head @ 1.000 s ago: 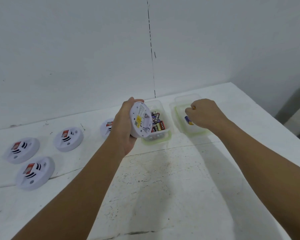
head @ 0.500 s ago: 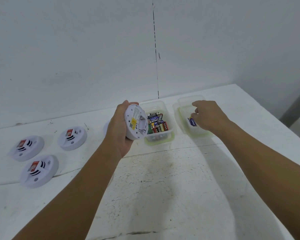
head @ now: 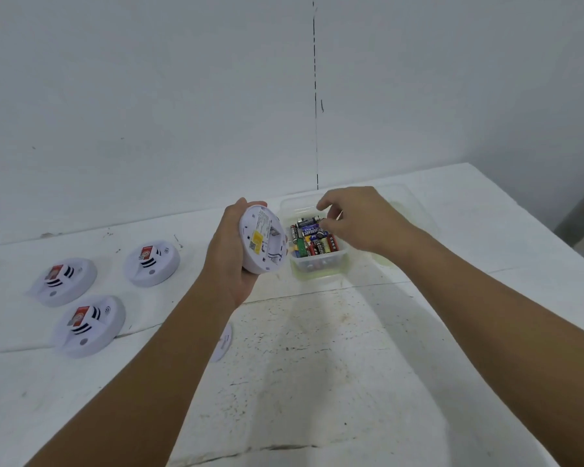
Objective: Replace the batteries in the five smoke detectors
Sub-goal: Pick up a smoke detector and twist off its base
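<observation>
My left hand grips a white smoke detector tilted on edge, its back with a yellow label and open battery bay facing me. Just right of it stands a clear tub holding several batteries. My right hand hovers over that tub with thumb and fingers loosely spread, tips just above the batteries and holding nothing that I can see. Three more detectors lie face up at the left: the far-left one, the middle one and the near one.
A second clear tub sits behind my right hand, mostly hidden. A white round cover peeks out beside my left forearm. The white table ends at a right edge; a wall stands close behind.
My right hand has moved left from the right-hand tub to above the battery tub, and its fingers have opened. The left hand still holds the detector, now tilted a little more towards me.
</observation>
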